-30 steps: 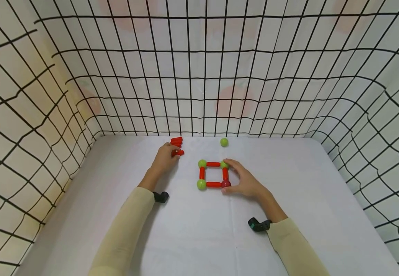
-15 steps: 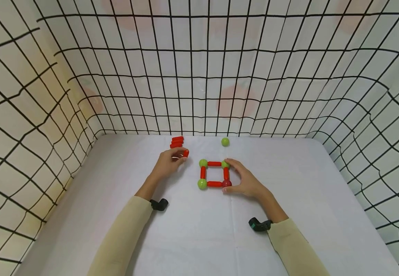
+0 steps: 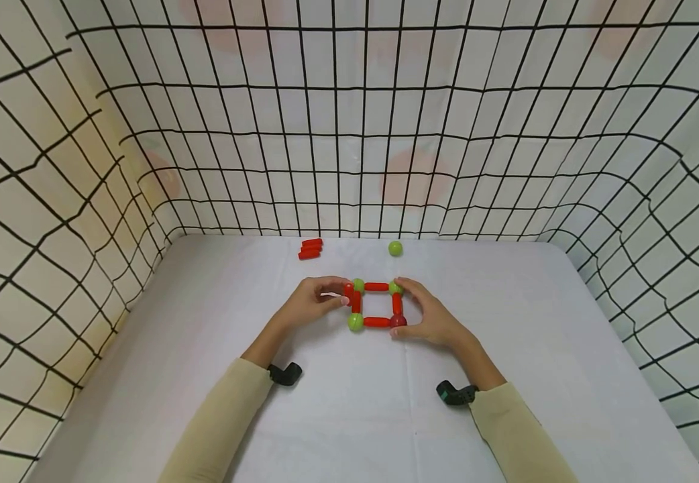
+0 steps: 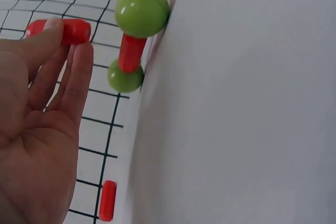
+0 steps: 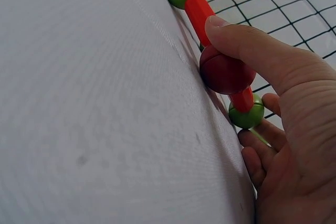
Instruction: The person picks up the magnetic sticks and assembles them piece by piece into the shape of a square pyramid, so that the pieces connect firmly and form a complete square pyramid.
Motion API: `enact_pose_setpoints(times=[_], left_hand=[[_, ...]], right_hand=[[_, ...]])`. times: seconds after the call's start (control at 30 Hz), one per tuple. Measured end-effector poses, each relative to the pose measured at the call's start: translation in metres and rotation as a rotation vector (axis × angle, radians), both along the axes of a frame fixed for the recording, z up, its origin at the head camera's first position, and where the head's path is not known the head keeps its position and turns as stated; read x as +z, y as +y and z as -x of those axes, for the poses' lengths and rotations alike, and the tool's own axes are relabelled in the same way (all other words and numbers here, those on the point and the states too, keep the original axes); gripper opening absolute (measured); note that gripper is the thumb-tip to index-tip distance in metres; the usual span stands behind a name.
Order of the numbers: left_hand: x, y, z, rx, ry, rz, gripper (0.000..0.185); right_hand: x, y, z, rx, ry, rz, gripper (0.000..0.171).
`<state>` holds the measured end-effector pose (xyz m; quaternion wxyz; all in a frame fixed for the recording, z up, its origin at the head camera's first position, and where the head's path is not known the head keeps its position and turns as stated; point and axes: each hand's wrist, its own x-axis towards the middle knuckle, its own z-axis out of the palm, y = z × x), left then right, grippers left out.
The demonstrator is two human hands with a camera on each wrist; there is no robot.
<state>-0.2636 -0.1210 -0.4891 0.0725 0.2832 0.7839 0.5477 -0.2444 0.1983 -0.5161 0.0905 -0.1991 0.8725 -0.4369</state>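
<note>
A square frame (image 3: 377, 322) of red rods, with green balls at three corners and a dark red ball (image 5: 227, 73) at the near right one, lies on the white cloth. My right hand (image 3: 431, 320) holds its right side, thumb on the dark red ball and fingers around the far right green ball (image 5: 247, 114). Between thumb and fingertips, my left hand (image 3: 310, 305) pinches a loose red rod (image 4: 74, 32). In the head view that rod overlaps the frame's left side, just by the far left green ball (image 3: 358, 286).
Beyond the left hand, a small stack of red rods (image 3: 310, 249) lies near the back edge of the white-covered table (image 3: 349, 416). A spare green ball (image 3: 395, 248) sits behind the frame. Black wire grid (image 3: 337, 154) walls rise at the back and both sides.
My left hand has taken a red rod from beside the stack and brought it right and nearer, to the frame's left side, turning it upright. The right hand and frame have stayed put.
</note>
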Motion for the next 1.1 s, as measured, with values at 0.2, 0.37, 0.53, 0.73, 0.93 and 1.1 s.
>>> enact_pose_setpoints(times=[0.2,0.37,0.53,0.73,0.93,1.1], left_hand=[[-0.0012,0.0056,-0.0069,-0.074,-0.049,0.03,0.038],[-0.0014,0.0088,-0.0097,-0.099,-0.06,0.056,0.036],[-0.0056,0.0095,-0.0088,-0.107,-0.061,0.072,0.034],[-0.0079,0.0084,-0.0083,-0.119,-0.055,0.057,0.034],[-0.009,0.0075,-0.0086,-0.133,-0.079,0.022,0.038],[-0.0093,0.0056,-0.0072,-0.121,-0.018,-0.022,0.04]], right_hand=[[-0.0017,-0.0001,0.0003,0.004,0.003,-0.003,0.106],[-0.0018,0.0002,0.0001,0.003,0.004,-0.008,0.106],[-0.0016,0.0009,0.0007,0.007,0.014,-0.008,0.106],[-0.0039,0.0003,0.0014,-0.004,0.027,-0.01,0.108],[-0.0038,-0.0011,0.0004,-0.056,0.035,0.031,0.101],[-0.0032,-0.0003,0.0003,-0.04,0.077,0.051,0.081]])
